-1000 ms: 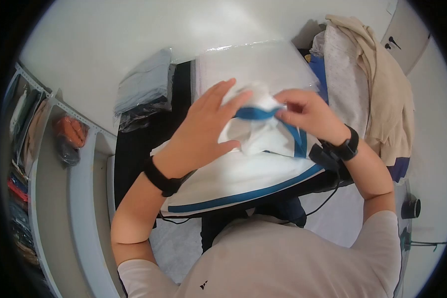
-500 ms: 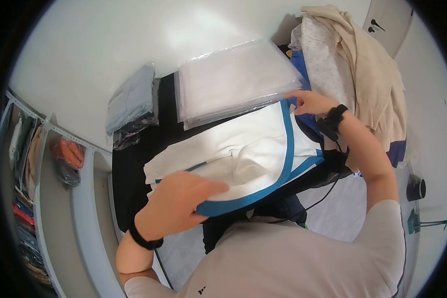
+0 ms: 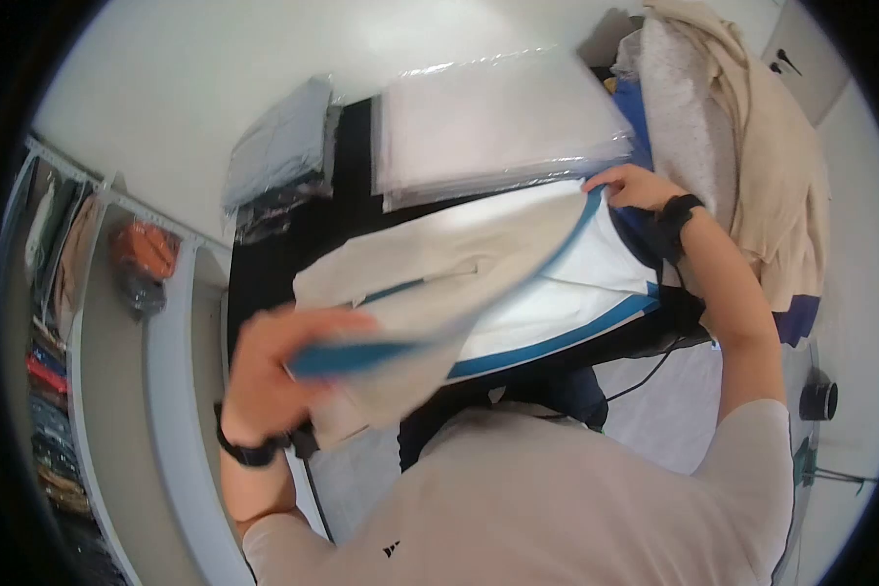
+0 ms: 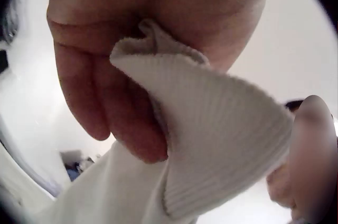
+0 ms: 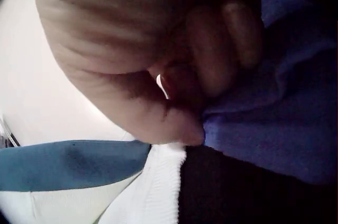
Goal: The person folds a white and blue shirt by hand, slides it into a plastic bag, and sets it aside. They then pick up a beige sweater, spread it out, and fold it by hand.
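Observation:
A white knit cardigan (image 3: 410, 259) with blue trim lies across the black table, its front edge lifted toward the left. My left hand (image 3: 273, 366), blurred by motion, grips the end of that blue-trimmed edge near the table's front left. In the left wrist view, the fingers of the left hand (image 4: 121, 92) curl around ribbed white knit (image 4: 222, 118). At the cardigan's far right end, my right hand (image 3: 635, 186) pinches the other end of the blue trim between thumb and finger. The right wrist view shows the blue band (image 5: 68, 166) running up to the thumb tip.
Behind the cardigan lies a stack of clear plastic bags (image 3: 498, 122). Bagged grey clothing (image 3: 283, 142) sits at the back left. Beige garments (image 3: 762, 166) are heaped on the right, over blue cloth (image 3: 632, 112). A shelf (image 3: 78, 322) with packed clothes stands left.
The hands were close together over bunched white cloth, then spread apart along the cardigan. Since then the left hand has lifted the blue-trimmed edge leftward, uncovering another blue-edged layer.

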`<state>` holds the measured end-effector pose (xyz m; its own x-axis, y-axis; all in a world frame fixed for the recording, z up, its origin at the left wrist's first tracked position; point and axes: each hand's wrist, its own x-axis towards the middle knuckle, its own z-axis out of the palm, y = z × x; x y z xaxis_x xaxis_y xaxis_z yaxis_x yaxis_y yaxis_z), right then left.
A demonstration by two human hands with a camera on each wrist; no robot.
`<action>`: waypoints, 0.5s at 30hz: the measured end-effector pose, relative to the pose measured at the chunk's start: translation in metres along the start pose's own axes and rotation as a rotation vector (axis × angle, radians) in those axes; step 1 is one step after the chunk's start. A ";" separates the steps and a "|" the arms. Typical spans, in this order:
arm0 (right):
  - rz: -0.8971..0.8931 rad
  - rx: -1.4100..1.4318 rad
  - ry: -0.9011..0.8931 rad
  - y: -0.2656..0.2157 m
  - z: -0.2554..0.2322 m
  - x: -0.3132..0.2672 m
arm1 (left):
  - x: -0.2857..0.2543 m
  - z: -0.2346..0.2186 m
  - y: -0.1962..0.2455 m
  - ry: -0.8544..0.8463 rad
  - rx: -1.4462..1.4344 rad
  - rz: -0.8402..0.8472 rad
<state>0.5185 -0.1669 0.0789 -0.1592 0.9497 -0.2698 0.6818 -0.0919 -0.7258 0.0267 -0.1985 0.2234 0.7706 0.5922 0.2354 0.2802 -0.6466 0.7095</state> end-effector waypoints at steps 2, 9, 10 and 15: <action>0.000 0.020 0.015 0.002 0.002 0.003 | 0.000 -0.005 -0.030 0.311 -0.279 -0.360; 0.221 0.141 0.058 -0.006 -0.001 0.006 | -0.037 -0.005 -0.179 0.297 -0.539 -0.876; 0.243 0.148 0.082 -0.007 -0.001 0.006 | -0.035 -0.004 -0.174 0.310 -0.581 -0.846; 0.160 0.107 0.127 0.006 0.002 0.017 | -0.020 -0.012 -0.137 0.478 -0.741 -0.593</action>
<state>0.5183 -0.1519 0.0682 0.0405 0.9499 -0.3100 0.6105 -0.2691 -0.7449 -0.0337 -0.1157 0.1292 0.2748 0.9483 -0.1588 -0.0056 0.1667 0.9860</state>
